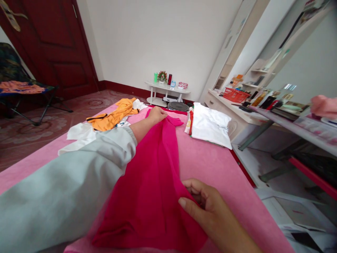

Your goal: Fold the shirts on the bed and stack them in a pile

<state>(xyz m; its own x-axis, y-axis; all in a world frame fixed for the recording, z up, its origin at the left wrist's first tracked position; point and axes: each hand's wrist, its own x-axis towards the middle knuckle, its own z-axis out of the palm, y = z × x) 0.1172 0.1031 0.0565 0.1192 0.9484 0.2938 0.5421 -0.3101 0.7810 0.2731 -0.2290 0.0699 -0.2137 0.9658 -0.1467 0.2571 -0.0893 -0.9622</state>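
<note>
Far left: red door (60,45), camp chair (22,93) with peach cloth (21,87) on its seat. Next, near the left edge of the pink bed (207,158): white cloth (81,131), then orange garment (113,117) with dark trim, lying loose. Grey sleeve (60,186) comes in from lower left and crosses over the bed. Left hand (156,115) is at the far end of the magenta garment (147,186), pinching the cloth there; fingers partly hidden behind the back of the hand. Garment lies lengthwise on the bed, mid-view, near end wide, far end narrow, long fold along its right side. Beyond the bed, against the wall: white table (168,86) with green cup (155,77), plant (162,76), red bottle (170,79). Right hand (207,202) pinches the garment's right edge toward the near end, thumb on top, fingers under. Further right on the bed: folded stack (210,124), white piece on top, apart from the garment. Far right: dresser (223,105) with red basket (235,95) and bottles (263,100)
</note>
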